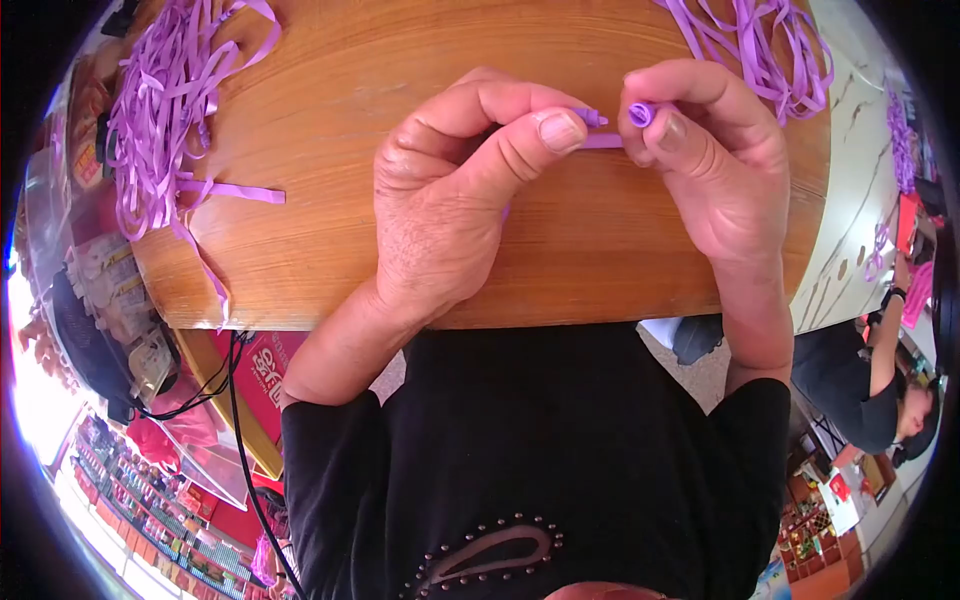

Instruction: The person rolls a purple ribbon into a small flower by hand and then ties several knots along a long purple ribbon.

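Between the thumb and forefinger of my left hand is a small purple plug-like clasp piece, its narrow tip pointing right. My right hand pinches a matching purple clasp piece whose hollow round end faces left. A gap separates the two pieces. Just below them a flat purple lanyard strap runs from one hand to the other; the rest of it is mostly hidden behind my fingers. Both hands are held over the wooden table.
A tangled heap of purple lanyards lies at the table's far left, with loose ends trailing toward me. Another purple bundle is at the far right. A white marbled table adjoins on the right, where another person works. Black cables hang at lower left.
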`<state>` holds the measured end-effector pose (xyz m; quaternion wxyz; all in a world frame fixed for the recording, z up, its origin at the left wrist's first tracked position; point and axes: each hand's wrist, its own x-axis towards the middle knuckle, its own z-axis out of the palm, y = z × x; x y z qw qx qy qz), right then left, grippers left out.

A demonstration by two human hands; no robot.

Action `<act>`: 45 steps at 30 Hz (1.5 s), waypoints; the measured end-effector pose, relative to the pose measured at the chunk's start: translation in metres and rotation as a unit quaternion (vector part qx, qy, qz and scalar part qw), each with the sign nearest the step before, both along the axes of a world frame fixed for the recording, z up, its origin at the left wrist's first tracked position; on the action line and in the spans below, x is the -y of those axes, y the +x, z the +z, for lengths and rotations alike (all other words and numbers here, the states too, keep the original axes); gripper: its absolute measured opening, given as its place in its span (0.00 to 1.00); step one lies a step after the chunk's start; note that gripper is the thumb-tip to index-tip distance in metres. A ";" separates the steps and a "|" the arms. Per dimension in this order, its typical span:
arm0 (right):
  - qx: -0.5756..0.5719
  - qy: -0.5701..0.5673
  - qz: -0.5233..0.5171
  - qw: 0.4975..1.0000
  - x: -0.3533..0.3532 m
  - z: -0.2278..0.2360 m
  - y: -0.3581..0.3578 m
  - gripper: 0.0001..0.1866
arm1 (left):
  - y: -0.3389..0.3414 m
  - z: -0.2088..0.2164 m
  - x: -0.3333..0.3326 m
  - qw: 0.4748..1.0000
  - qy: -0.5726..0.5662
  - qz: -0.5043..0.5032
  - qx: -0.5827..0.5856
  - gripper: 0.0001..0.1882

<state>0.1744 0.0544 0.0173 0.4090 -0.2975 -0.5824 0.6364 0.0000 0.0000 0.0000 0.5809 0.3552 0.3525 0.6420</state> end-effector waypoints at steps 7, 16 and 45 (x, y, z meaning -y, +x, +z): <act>-0.075 -0.113 0.029 0.990 -0.001 0.001 0.001 0.12 | -0.001 0.005 0.000 0.997 -0.062 -0.013 0.044 0.04; 0.085 0.127 -0.006 0.988 0.001 0.001 0.003 0.12 | 0.004 -0.001 0.001 1.000 -0.007 0.016 -0.008 0.05; 0.117 0.150 -0.052 0.980 0.011 0.009 -0.005 0.14 | -0.003 0.008 0.000 0.973 0.054 0.028 -0.223 0.02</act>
